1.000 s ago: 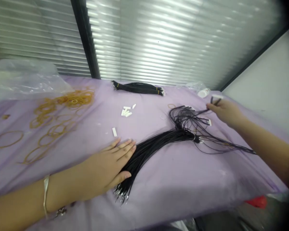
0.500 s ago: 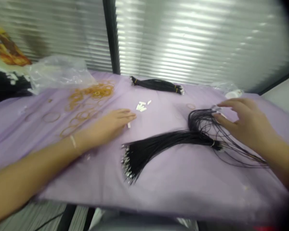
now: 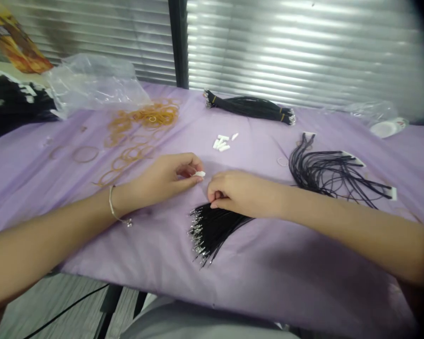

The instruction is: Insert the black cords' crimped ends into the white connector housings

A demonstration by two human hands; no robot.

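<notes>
My left hand (image 3: 178,174) pinches a small white tag (image 3: 199,174) between thumb and fingertips, above the middle of the table. Close to its right, my right hand (image 3: 235,193) is closed, its curled fingers at the upper edge of a fanned bundle of black cords (image 3: 219,230) with metal ends. Whether a cord is between those fingers is hidden. My right forearm covers the bundle's far end. Several loose white tags (image 3: 221,142) lie just beyond my hands. Right of them, a group of looped black cords (image 3: 314,172) carries white tags at its ends.
A tied bundle of black cords (image 3: 249,107) lies at the back. Yellow rubber bands (image 3: 151,115) are scattered at left, beside a clear plastic bag (image 3: 95,84). More black cords with white tags (image 3: 14,101) sit far left. A white round object (image 3: 387,128) stands back right.
My left hand has left the cord bundle and picked up the single white tag. My right hand has let go of the tagged cords and come left to the bundle's metal-ended side.
</notes>
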